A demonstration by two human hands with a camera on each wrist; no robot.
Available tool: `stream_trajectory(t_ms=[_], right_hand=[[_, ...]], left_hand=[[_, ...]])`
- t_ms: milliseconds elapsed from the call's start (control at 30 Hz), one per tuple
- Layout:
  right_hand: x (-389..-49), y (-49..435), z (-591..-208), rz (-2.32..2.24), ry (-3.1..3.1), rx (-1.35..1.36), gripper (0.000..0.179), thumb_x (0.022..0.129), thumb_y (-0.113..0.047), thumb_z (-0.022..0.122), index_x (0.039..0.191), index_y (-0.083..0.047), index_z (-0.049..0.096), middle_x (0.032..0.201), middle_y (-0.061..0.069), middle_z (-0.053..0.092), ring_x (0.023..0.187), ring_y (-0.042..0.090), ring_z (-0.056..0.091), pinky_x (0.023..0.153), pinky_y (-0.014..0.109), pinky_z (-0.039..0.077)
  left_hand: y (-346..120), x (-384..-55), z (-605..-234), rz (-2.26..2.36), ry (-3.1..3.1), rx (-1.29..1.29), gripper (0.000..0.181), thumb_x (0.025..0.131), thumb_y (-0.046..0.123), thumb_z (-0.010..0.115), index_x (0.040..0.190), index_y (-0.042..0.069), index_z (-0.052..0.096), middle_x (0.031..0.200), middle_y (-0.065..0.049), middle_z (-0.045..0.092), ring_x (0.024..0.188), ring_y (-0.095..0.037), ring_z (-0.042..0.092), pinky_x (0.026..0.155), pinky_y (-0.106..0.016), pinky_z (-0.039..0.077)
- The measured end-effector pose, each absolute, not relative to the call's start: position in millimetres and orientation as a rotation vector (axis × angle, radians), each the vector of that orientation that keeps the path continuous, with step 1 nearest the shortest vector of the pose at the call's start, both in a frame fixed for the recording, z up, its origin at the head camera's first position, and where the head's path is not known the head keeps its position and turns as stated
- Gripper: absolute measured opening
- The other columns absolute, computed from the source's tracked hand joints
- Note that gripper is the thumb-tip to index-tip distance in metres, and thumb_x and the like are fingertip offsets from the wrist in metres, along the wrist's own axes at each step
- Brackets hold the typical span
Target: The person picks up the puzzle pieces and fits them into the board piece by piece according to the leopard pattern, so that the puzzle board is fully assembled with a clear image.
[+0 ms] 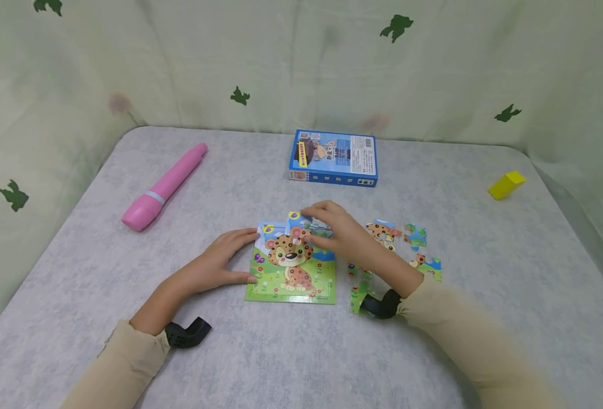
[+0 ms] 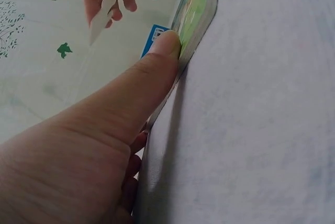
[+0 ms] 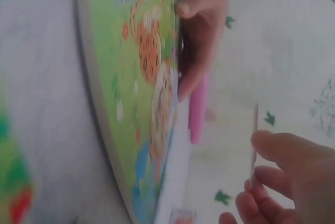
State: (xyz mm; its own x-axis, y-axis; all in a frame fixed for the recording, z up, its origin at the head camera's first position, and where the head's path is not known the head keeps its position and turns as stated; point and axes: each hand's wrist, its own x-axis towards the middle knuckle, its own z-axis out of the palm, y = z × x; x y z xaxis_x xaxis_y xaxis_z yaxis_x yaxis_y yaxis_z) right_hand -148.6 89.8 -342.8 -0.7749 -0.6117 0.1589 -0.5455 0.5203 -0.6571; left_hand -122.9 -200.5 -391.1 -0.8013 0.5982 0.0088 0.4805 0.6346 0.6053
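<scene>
A square puzzle board (image 1: pixel 291 289) with a spotted cub on a green meadow lies flat on the table. My left hand (image 1: pixel 219 261) rests at its left edge, thumb near the lower corner and fingertips near the upper one. In the left wrist view the thumb (image 2: pixel 166 46) presses against the board's rim. My right hand (image 1: pixel 339 230) pinches a puzzle piece (image 1: pixel 294 222) between thumb and fingers over the board's top part. Seen edge-on in the right wrist view, that thin piece (image 3: pixel 255 153) is raised off the board. Loose puzzle pieces (image 1: pixel 416 236) lie right of the board, partly hidden under the right forearm.
Behind the board lies a blue box (image 1: pixel 334 159). A pink microphone-shaped toy (image 1: pixel 165 187) is at the back left, and a yellow block (image 1: pixel 507 185) at the far right. A pale curtain (image 1: pixel 301 68) with green bird shapes borders the table's back and sides.
</scene>
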Motion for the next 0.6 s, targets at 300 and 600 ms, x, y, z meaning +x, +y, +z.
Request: stream_trajectory(t_ms=[300,600], right_hand=[[-154,55,-365,-0.907,2.628,-1.035,0.044,0.087,-0.023,0.061,0.126,-0.005,0.052,0.117,0.009,0.049,0.105,0.018,0.046,0.086,0.03,0.04],[-160,47,-377,-0.779,2.689,-1.02,0.043,0.085,-0.03,0.062,0.124,-0.012,0.055,0.114,0.003,0.052,0.104,0.018,0.046,0.089,0.036,0.034]], left_hand=[[-201,-123,-392,0.905,2.667,0.904,0.083,0.075,0.045,0.069,0.139,0.006,0.032,0.142,-0.011,0.028,0.129,-0.031,0.021,0.101,-0.051,0.018],[-200,-123,-390,0.891,2.652,0.878,0.085,0.074,0.045,0.07,0.139,0.006,0.03,0.142,-0.012,0.026,0.129,-0.032,0.02,0.101,-0.051,0.017]])
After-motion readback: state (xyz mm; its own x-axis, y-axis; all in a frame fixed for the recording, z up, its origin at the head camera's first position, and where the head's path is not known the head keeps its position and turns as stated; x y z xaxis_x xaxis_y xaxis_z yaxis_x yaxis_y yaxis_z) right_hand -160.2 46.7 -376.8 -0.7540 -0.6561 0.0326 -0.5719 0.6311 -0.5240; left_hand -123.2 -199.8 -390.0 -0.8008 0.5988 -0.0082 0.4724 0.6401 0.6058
